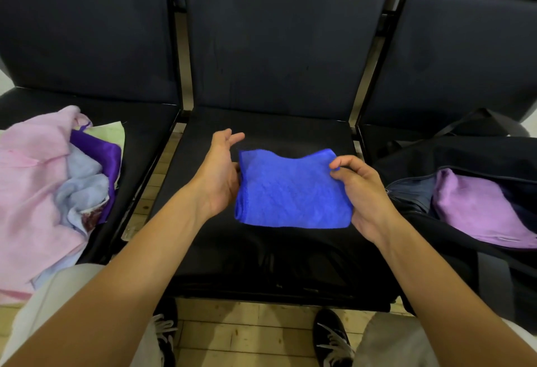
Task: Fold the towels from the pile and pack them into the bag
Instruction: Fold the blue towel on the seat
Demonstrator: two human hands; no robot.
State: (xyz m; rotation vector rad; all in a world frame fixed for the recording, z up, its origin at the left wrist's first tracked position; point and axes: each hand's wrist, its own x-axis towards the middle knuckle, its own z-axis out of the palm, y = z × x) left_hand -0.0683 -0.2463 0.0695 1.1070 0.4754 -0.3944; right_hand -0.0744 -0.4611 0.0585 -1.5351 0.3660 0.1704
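A folded blue towel [292, 189] is held just above the middle black seat [270, 253]. My right hand [361, 195] pinches its upper right corner between thumb and fingers. My left hand [219, 173] is at the towel's left edge with fingers extended; its thumb is hidden behind the cloth. The pile of towels [43, 192], pink, pale blue and purple, lies on the left seat. On the right seat, the dark bag [479, 160] stands unzipped, with a folded lilac towel [476, 209] inside.
Dark seat backs rise behind all three seats, with metal frame bars between them. A wooden floor shows below the seat front, with my two black shoes [331, 337] on it. My light trouser knees fill the bottom corners.
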